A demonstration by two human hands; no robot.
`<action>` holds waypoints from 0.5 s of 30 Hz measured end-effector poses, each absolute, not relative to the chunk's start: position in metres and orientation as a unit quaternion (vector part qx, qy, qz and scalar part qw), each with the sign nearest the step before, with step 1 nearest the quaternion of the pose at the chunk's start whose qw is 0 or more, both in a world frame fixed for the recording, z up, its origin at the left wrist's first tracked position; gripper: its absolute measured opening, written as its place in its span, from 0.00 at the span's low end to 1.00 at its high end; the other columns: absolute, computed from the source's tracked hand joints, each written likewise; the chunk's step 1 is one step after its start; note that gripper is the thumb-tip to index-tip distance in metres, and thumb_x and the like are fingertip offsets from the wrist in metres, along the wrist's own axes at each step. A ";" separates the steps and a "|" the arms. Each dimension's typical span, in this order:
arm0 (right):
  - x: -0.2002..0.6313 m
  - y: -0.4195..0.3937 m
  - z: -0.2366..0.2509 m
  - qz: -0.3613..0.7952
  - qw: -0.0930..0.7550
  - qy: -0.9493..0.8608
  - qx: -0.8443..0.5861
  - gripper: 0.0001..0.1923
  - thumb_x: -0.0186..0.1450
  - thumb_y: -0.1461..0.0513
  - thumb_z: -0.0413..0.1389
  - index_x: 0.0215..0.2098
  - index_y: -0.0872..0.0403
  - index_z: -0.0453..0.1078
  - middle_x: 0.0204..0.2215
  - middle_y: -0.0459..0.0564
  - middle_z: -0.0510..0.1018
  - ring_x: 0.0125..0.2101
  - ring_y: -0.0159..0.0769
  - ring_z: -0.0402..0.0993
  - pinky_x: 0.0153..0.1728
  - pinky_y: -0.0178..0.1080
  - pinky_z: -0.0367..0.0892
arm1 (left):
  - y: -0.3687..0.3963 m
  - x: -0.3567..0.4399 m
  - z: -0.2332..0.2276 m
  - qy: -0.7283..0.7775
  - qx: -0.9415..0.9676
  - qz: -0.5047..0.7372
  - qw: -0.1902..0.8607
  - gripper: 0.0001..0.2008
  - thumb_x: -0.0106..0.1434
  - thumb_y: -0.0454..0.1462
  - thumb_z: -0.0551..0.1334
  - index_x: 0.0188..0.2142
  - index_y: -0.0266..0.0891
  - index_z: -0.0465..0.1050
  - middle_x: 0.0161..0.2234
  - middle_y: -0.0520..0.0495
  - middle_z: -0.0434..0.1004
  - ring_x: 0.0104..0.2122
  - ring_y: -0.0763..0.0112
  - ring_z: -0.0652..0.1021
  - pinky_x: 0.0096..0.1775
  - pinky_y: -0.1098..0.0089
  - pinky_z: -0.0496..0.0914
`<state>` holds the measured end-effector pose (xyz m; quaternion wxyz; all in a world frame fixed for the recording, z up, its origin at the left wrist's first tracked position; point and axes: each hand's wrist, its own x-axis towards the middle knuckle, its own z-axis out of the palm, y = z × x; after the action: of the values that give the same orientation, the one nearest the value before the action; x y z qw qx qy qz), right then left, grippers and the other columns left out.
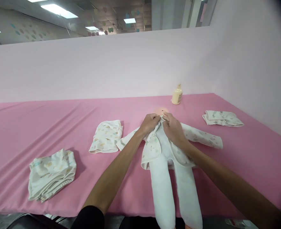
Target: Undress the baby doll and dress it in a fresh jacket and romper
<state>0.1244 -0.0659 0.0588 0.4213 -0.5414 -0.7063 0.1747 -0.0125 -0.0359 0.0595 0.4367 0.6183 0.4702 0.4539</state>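
Observation:
A baby doll lies on its back, with its legs toward me in white leggings (161, 190) that hang past the table's front edge. Over its body is a white printed baby jacket (151, 151), its front parted and both sleeves spread sideways. My left hand (150, 123) and my right hand (175, 128) meet at the jacket's neckline, fingers pinched on the collar from either side. Just beyond them shows a bit of the doll's head (163, 110); the rest is hidden behind my hands.
A pink cloth (83, 127) covers the table. Left of the doll lie a printed folded cloth (107, 136) and a thicker folded stack (52, 175). A cream pump bottle (177, 95) stands at the back; another folded cloth (222, 118) lies right. White walls (102, 70) border the back and right.

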 end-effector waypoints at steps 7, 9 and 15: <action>0.124 -0.058 0.054 0.110 0.419 -0.732 -0.526 0.16 0.62 0.67 0.45 0.42 0.57 0.71 0.49 0.59 0.77 0.51 0.45 0.68 0.57 0.48 0.58 | -0.029 -0.012 0.053 0.456 0.625 0.469 0.426 0.12 0.62 0.44 0.60 0.31 0.35 0.73 0.28 0.51 0.72 0.29 0.75 0.70 0.34 0.73 0.65; 0.124 -0.059 0.056 0.139 0.427 -0.734 -0.510 0.13 0.60 0.67 0.45 0.37 0.55 0.70 0.42 0.55 0.78 0.45 0.42 0.70 0.52 0.45 0.62 | -0.029 -0.012 0.052 0.447 0.631 0.467 0.430 0.13 0.63 0.44 0.60 0.33 0.36 0.74 0.29 0.50 0.73 0.30 0.74 0.71 0.35 0.72 0.66; 0.130 -0.060 0.059 0.279 0.469 -0.682 -0.487 0.16 0.60 0.66 0.43 0.35 0.52 0.72 0.27 0.45 0.74 0.32 0.36 0.70 0.38 0.39 0.66 | -0.039 -0.013 0.064 0.454 0.622 0.440 0.462 0.13 0.63 0.44 0.59 0.33 0.36 0.74 0.32 0.48 0.75 0.33 0.71 0.74 0.36 0.71 0.67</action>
<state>0.1300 -0.0598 0.0594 0.4691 -0.4870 -0.6819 0.2790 -0.0126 -0.0390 0.0641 0.4618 0.6220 0.4538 0.4403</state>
